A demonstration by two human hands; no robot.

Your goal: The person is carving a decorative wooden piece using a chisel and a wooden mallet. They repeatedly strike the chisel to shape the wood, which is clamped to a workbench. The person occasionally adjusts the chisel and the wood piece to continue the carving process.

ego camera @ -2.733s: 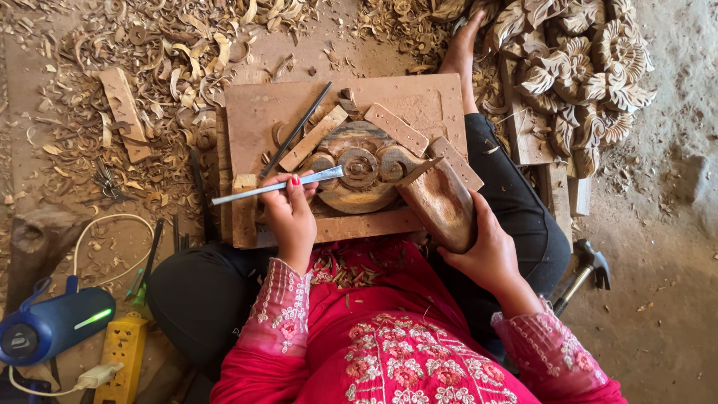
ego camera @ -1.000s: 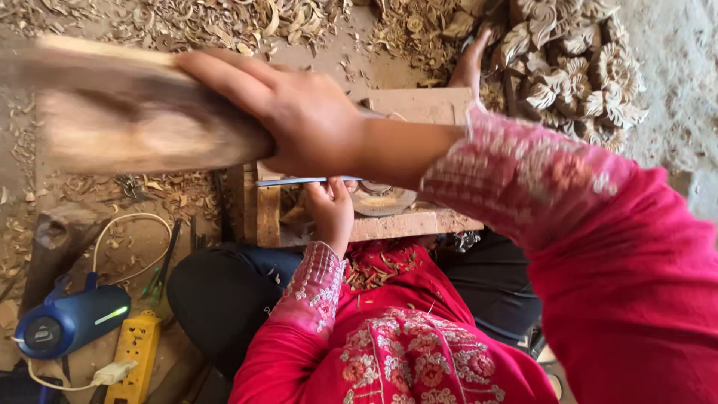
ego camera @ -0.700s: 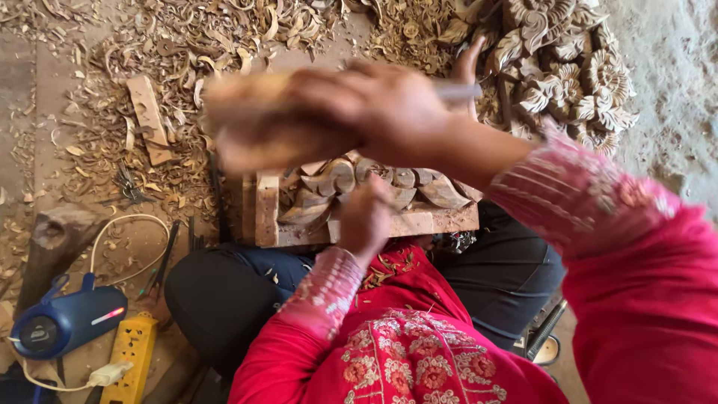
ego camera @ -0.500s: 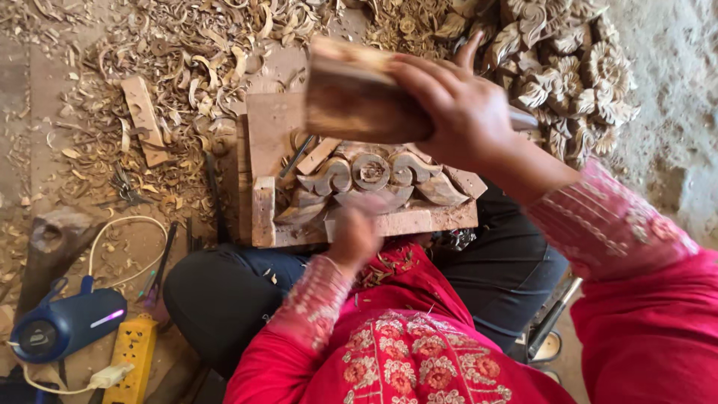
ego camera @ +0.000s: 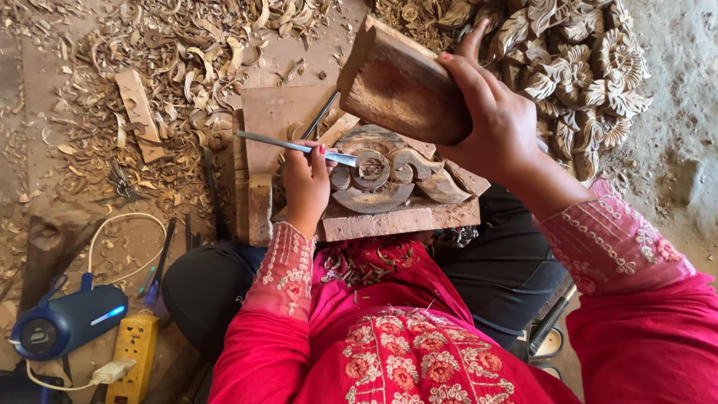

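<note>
Woodcarving in mid-stroke: a seated carver in a red embroidered tunic works a scrolled relief panel (ego camera: 385, 179) that rests on a plank (ego camera: 396, 219) across the lap. The left hand (ego camera: 305, 183) is closed around a slim metal chisel (ego camera: 295, 147), its shaft lying nearly level and its tip resting on the carving's central spiral. The right hand (ego camera: 497, 123) is wrapped tight round one end of a heavy, worn wooden mallet (ego camera: 400, 82), raised above the panel and well apart from the chisel's handle end.

By the look of it, this is the wind-up of a strike: the blade is set and the blow not yet landed. The next move seems to call for bringing the mallet down squarely on the chisel's butt while the left hand keeps the edge seated in the cut; a glancing hit could skid the blade across the finished scrolls.

Curled wood shavings (ego camera: 187, 52) litter the ground, finished floral carvings (ego camera: 583, 60) are heaped at the upper right, and a blue portable speaker (ego camera: 67, 325) sits beside a yellow power strip (ego camera: 134, 348) at the lower left.
</note>
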